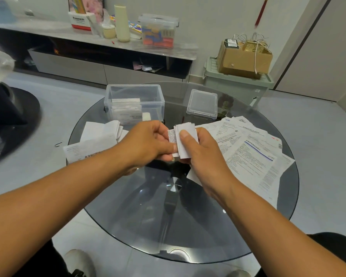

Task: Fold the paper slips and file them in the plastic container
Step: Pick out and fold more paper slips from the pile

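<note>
above the glass table (pixel 140 212), left hand (pixel 148 142) and right hand (pixel 200 150) pinch folded slips (pixel 185 136).

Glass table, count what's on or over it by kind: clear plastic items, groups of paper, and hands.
Clear plastic items: 2, the open container with slips inside and its lid beside it.
Groups of paper: 3, the left pile, the right spread, and the folded slip in the hands.
Hands: 2, left hand and right hand, both pinching that slip.
Total: 7
</note>
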A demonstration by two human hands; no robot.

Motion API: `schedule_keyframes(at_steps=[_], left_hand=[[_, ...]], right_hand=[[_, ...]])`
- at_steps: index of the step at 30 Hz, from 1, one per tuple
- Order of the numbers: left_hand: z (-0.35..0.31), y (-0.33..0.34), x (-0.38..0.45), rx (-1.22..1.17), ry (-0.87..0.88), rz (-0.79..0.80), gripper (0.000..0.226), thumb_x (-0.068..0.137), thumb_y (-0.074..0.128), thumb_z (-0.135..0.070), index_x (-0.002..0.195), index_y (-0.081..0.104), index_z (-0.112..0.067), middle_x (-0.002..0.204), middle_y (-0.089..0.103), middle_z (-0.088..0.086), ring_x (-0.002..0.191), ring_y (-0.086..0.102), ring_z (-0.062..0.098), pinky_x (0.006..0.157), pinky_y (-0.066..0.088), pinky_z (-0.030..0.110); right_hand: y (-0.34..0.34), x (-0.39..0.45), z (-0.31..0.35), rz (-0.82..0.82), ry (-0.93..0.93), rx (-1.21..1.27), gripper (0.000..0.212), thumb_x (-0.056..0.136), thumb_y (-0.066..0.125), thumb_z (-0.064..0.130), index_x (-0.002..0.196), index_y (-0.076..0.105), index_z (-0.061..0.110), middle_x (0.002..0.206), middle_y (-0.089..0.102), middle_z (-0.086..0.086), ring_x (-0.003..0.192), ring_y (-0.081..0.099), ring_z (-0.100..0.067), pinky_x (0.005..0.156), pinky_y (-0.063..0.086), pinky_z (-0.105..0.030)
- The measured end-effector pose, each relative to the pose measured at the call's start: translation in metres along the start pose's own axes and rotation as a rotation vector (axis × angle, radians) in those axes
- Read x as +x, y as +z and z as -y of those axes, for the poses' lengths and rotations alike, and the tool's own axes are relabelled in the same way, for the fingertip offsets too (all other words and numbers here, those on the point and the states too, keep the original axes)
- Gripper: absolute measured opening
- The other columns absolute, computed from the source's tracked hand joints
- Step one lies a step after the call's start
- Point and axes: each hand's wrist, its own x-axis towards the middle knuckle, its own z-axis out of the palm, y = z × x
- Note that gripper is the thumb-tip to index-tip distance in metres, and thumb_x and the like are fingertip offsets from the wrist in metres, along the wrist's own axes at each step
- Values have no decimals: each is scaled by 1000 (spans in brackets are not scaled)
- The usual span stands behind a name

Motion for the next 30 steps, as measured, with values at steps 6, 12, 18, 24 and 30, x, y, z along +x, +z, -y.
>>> schedule_keyframes(at_steps=[6,12,18,24,30], left_hand=[[0,-1,1,-142,-6,34,31,87,74,1,115,62,-5,91,76,14,78,77,22,64,60,22],[3,-2,0,-192,-16,61,12,92,70,-7,104,70,-5,91,77,15,81,77,19,70,61,23],[3,-35,10,468,169,-166,7,92,74,-14,97,73,-20,81,72,1,65,67,9,59,51,19],[10,-70,11,879,91,-233,27,82,84,-27,101,65,-26,101,64,-4,85,59,17,65,40,29],[6,-100,3,1247,-58,-266,60,71,88,-49,118,59,-25,119,63,2,101,61,27,75,46,35]], right_hand=[[-3,-2,4,-73,-88,-55,18,104,56,32,121,55,25,109,64,12,97,61,-1,73,45,-15],[-1,-3,2,13,-151,-324,46,107,47,36,152,39,31,147,51,9,131,50,-11,111,41,-34],[5,-1,5,14,-431,-1027,28,108,47,25,135,54,23,108,49,-2,105,50,-27,80,41,-38],[12,1,-6,136,-307,-1133,32,103,51,12,133,49,24,113,55,-5,101,49,-30,80,38,-40],[18,4,-5,141,-297,-1058,26,108,43,24,132,53,24,112,55,-7,101,50,-31,83,41,-42]])
